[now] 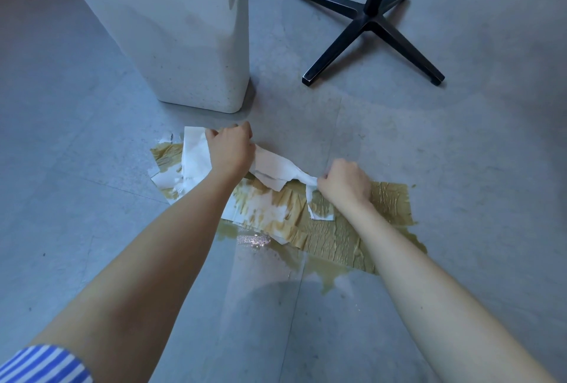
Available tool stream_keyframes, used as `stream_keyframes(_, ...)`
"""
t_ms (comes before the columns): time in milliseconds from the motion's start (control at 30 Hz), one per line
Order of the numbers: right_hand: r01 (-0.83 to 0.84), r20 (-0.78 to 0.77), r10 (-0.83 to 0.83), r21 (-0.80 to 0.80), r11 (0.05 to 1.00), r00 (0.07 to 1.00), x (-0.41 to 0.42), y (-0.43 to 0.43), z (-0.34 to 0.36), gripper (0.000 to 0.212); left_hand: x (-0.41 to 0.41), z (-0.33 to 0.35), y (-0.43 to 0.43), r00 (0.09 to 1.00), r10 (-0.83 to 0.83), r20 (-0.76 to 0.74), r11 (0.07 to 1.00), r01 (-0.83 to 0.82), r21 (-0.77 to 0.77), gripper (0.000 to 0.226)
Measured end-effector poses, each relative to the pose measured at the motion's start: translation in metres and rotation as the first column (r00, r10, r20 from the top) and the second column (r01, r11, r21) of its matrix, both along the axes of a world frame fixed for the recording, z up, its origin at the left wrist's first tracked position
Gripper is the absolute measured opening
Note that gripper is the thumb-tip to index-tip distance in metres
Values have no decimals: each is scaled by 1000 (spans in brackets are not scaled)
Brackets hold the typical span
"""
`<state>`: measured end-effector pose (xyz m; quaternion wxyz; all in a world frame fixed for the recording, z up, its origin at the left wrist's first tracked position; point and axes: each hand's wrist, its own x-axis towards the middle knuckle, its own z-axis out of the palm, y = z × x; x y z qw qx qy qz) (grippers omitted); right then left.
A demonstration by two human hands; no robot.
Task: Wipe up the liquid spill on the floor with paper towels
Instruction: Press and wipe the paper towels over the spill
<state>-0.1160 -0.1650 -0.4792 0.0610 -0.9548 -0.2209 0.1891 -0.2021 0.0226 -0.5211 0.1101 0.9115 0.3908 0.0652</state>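
Left grip (230,152) was closed, its fingers curled down over a white paper towel (276,169). Right grip (345,185) was closed too, pinching the other end of that towel where it narrowed to a twisted tip.

From the head camera, the towel ran between the two as a crumpled band, lying across the sheets beneath it. Those soaked towels (337,231) lay flat on the grey floor (92,143), stained yellow-brown and wrinkled. They spread from under the left forearm out to the right, past the right wrist. More towel pieces (193,162) lay at the far left of the patch, mostly white with brown at their edges (some looked torn).

The spill (319,272) showed as a brownish puddle along the near edge of the soaked sheets. A wet glint lay on the floor beside it, between the two forearms.

Farther off, a pale speckled column (196,54) stood on the floor just beyond the left grip. To its right, well apart from the towels, stood the black cross-shaped base (372,22) of a stand. A blue-and-white striped sleeve (43,364) showed at the near left corner.
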Motion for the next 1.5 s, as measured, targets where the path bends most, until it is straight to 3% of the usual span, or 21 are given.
stream_keyframes(67, -270, 122, 257, 101, 958, 959, -7, -1, -6, 26, 0, 0, 0, 999, -40, -6, 999, 40, 9, 15)
stream_keyframes(133, -511, 191, 489, 87, 855, 851, -13, 0, -14, 37, 0, 0, 0, 997, -83, -7, 996, 83, 21, 16)
stream_keyframes(200, -606, 209, 587, 32, 795, 782, -18, 3, -19, 45, 0, 1, 0, 994, -105, 0, 994, 105, 2, 16)
stream_keyframes(300, -577, 248, 567, -37, 816, 785, -23, 4, -25, 46, 1, 1, 1, 995, -74, 66, 992, 80, -94, 18)
stream_keyframes(400, -446, 314, 443, -66, 892, 840, -21, 4, -25, 37, 2, 3, 1, 989, -21, 144, 981, 48, -190, 20)
stream_keyframes(533, -331, 298, 344, -97, 939, 890, -10, 1, -24, 25, 2, 9, -2, 988, -4, 155, 976, 38, -213, 24)
stream_keyframes(700, -318, 281, 339, -116, 941, 898, -3, -4, -27, 20, -5, 13, -14, 993, -77, 87, 997, 75, 32, 27)
stream_keyframes(833, -330, 289, 347, -108, 938, 892, 1, -5, -24, 19, -23, 4, -29, 961, -274, 44, 946, 261, 193, 27)
stream_keyframes(967, -412, 399, 405, -74, 908, 823, -3, -6, -21, 6, -41, -10, -34, 901, -425, -83, 878, 433, 203, 39)
stream_keyframes(1100, -526, 474, 515, -122, 842, 715, -11, -14, -18, 31, -54, -12, -35, 888, -440, -133, 864, 459, 207, 50)
stream_keyframes(1233, -585, 478, 587, -173, 792, 653, -13, -24, -17, 38, -62, -3, -33, 851, -400, -339, 885, 455, 97, 59)
stream_keyframes(1367, -599, 455, 627, -226, 768, 632, -11, -31, -21, 40, -64, 2, -28, 834, -396, -383, 886, 457, 80, 59)
stream_keyframes(1500, -574, 466, 583, -179, 799, 666, -12, -31, -22, 36, -67, 2, -27, 837, -390, -384, 887, 454, 89, 58)
